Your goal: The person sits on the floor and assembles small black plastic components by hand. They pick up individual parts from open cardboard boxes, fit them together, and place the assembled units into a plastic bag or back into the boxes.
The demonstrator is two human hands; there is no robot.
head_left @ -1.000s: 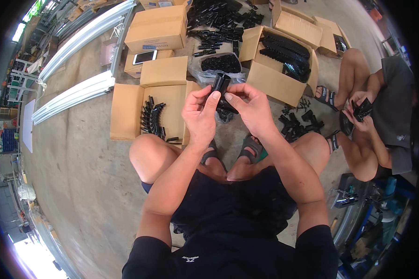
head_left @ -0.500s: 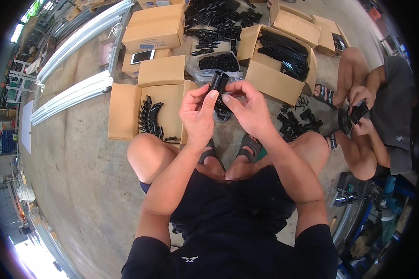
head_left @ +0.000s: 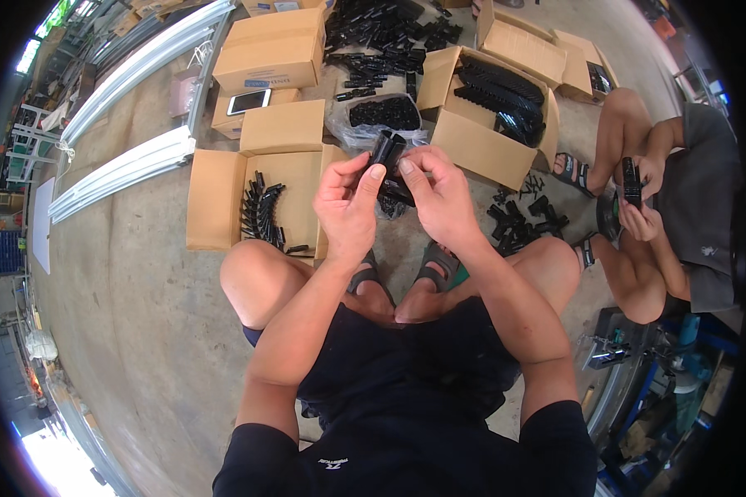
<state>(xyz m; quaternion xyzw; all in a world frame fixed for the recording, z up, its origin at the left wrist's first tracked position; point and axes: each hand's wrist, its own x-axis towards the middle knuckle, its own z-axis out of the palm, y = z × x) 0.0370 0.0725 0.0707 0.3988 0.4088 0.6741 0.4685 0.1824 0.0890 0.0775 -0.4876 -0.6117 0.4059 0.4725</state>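
Above my feet, both hands are closed on one glossy black tubular plastic part [head_left: 387,149]. My left hand [head_left: 346,204] grips its left side, thumb pressed along the tube. My right hand [head_left: 442,194] pinches the right side with thumb and fingers; the fingertips behind the part are hidden. The tube stands tilted, its round end upward, and a wider black piece shows below it between my hands. Just beyond lies a clear plastic bag [head_left: 384,113] of small black pieces. Left of my hands, an open cardboard box [head_left: 215,199] contains a curved row of black parts.
At the right a co-worker [head_left: 696,199] sits holding a black part. An open box [head_left: 482,153] of stacked black parts stands ahead right; loose black parts [head_left: 522,222] lie near my right knee. A white tablet [head_left: 249,101] rests on a box. White metal profiles [head_left: 124,170] lie at left.
The black part has turned slightly between my hands, showing more of its lower piece. The co-worker's part now stands more upright. The whole view has shifted slightly.
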